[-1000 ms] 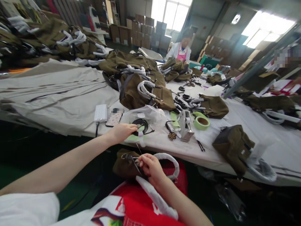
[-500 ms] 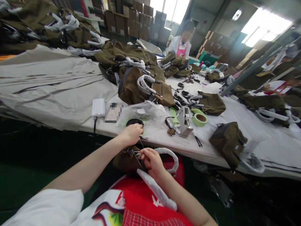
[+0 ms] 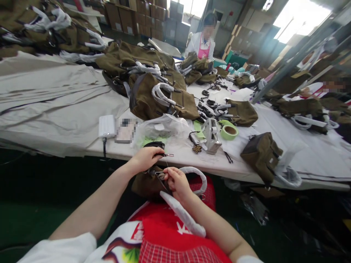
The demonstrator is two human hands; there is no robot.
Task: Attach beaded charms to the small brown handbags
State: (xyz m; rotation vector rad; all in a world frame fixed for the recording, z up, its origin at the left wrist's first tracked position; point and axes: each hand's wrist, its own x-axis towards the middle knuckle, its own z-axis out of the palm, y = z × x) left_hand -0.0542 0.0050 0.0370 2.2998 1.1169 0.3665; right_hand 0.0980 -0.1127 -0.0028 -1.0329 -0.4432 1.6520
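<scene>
An olive bag [image 3: 145,185] with wrapped white handles rests on my lap, below the table edge. My left hand [image 3: 146,159] is closed on a small dark tool with a metal tip [image 3: 168,155], held just above the bag. Pinched at the bag's upper edge, my right hand [image 3: 177,181] holds a small part too tiny to make out. A thin thread or wire seems to run between the two hands. Right behind my left hand, a coil of black cord [image 3: 155,144] lies on the table.
On the table [image 3: 115,149] are a white power bank [image 3: 106,126], a phone [image 3: 126,130], clear plastic [image 3: 164,126], a metal dispenser [image 3: 211,137], green tape [image 3: 229,132] and several olive bags [image 3: 161,95]. A person [image 3: 203,42] in a pink apron is across the table.
My left hand has moved slightly left and turned, so the tool's metal tip now points right. My right hand stays at the bag. The whole view has shifted a little.
</scene>
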